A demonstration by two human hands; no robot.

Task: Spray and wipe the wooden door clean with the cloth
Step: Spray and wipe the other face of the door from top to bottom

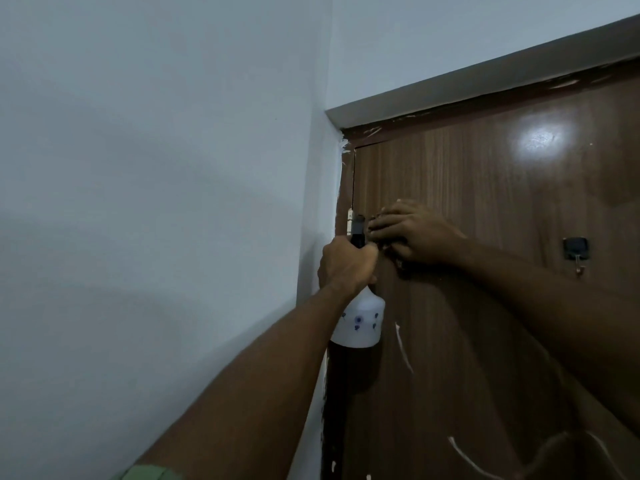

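A room inside a home, seen at its doorway.

A plain pale painted wall (156, 202) is met by a brown wood-grain door (467, 220) set in a grey frame (485, 69); a small stick-on hook (575, 249) is fixed to the door, and paint smears are seen on its edges.

The wooden door (485, 237) is mid-brown with a vertical grain pattern, a pale glossy reflection near its top and scattered white paint streaks (403, 348) across its lower area and top edge. The spray bottle (360, 323) has a white body printed with small blue-purple flower motifs and a black spray head (357, 233). The wall (156, 202) is pale blue-grey, the door frame trim (450, 81) is grey, the hook (575, 249) on the door is black, and the sleeve (149, 474) is light green.
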